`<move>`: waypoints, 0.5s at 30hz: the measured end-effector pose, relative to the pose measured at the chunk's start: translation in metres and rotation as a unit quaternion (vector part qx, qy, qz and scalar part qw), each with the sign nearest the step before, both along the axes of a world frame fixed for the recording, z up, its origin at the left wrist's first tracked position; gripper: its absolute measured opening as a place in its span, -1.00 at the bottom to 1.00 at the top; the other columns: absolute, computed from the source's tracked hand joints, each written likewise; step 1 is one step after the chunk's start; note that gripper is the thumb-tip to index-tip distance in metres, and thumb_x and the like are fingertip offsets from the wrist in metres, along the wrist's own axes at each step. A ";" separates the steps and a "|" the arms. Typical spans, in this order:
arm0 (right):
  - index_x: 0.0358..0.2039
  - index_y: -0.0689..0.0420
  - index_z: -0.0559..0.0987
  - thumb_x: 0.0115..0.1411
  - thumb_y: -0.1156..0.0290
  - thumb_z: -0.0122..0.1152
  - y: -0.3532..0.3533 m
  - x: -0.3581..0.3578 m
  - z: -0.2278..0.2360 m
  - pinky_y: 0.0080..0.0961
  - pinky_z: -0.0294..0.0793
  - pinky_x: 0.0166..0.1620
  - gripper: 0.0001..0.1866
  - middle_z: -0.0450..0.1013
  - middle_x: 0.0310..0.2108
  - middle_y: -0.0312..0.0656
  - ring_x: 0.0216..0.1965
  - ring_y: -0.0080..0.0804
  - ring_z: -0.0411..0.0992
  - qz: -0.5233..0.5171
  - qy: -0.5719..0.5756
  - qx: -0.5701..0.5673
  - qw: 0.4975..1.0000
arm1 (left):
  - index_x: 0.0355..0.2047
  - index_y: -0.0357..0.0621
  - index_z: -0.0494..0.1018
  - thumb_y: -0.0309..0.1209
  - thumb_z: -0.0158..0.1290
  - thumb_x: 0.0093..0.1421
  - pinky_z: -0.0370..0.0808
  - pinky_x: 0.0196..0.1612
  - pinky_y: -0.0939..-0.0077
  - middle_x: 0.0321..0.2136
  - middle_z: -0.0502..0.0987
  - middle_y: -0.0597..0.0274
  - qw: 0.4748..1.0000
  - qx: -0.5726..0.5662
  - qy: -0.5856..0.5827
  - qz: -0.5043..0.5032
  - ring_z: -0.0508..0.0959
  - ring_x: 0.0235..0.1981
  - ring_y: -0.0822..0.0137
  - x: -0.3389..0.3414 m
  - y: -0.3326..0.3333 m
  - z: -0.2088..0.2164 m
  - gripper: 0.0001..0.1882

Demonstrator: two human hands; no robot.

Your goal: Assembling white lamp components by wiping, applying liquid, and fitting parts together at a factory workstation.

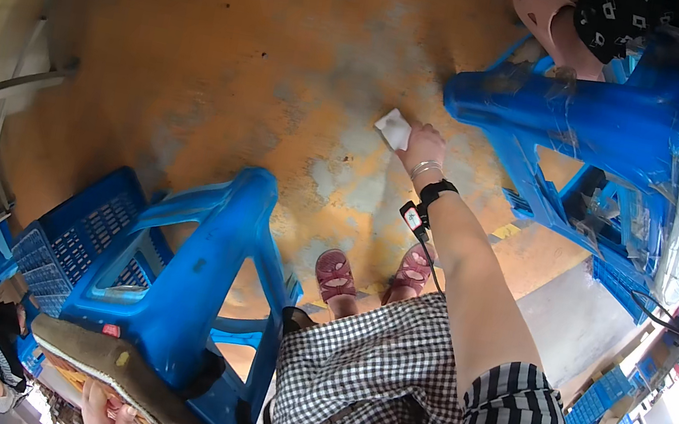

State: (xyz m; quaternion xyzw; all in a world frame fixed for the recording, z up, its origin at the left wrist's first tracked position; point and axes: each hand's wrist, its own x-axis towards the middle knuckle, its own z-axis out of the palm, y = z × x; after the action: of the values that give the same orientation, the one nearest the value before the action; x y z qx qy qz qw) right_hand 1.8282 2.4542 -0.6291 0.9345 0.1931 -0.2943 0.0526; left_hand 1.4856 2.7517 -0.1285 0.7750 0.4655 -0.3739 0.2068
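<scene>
My right hand (427,148) reaches out over the orange-brown floor, its fingers closed on a small white pad (394,129). The pad looks flat and roughly square, like folded cloth or paper, with a darker edge; I cannot tell which it is. A black strap with a small cabled device sits on that wrist, next to a thin bracelet. At the lower left, my left hand (106,416) has its fingers curled against the side of a brown seat cushion (140,381). That cushion lies on a blue plastic stool (194,277). The rest of the left arm is out of the picture.
Another blue stool (572,107), with clear plastic wrap on it, stands at the upper right beside a person's leg and pink shoe (543,17). A blue crate (87,219) is at the left. My feet in red sandals (335,274) rest on the worn floor (204,55).
</scene>
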 end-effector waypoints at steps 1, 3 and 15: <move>-0.04 0.10 0.41 -0.15 0.09 0.40 -0.001 0.000 -0.002 -0.27 0.40 -0.05 -0.33 0.44 -0.14 -0.07 -0.07 -0.09 0.39 -0.033 0.014 0.017 0.999 | 0.07 -0.41 0.25 -0.29 0.17 0.14 0.35 0.03 0.19 -0.04 0.37 -0.26 1.000 -0.008 0.015 0.020 0.39 -0.06 -0.14 -0.001 0.002 -0.001 -0.41; -0.11 0.08 0.47 -0.16 0.10 0.40 -0.004 0.001 0.001 -0.27 0.40 -0.06 -0.41 0.47 -0.19 -0.07 -0.10 -0.10 0.41 -0.068 0.021 0.037 0.997 | 0.08 -0.39 0.25 -0.37 0.13 0.17 0.43 -0.08 0.34 -0.10 0.41 -0.13 0.994 -0.040 0.087 -0.059 0.45 -0.16 0.05 -0.004 0.008 -0.004 -0.46; -0.06 0.16 0.43 0.00 0.38 0.17 0.016 -0.048 0.250 -0.27 0.42 -0.05 -0.56 0.48 -0.18 0.06 -0.14 -0.04 0.45 -0.056 0.250 0.292 0.921 | -0.61 -0.17 0.35 -0.29 0.25 -0.05 0.38 -0.29 0.11 -0.57 0.45 -0.01 0.953 0.036 -0.258 -0.153 0.45 -0.40 -0.04 -0.039 0.023 -0.038 -0.69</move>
State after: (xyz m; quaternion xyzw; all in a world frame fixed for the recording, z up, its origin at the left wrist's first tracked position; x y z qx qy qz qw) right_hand 1.7806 2.4701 -0.3796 0.8137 0.2250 -0.4513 -0.2893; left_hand 1.4467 2.7750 -0.1660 0.9141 0.2848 -0.1716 0.2321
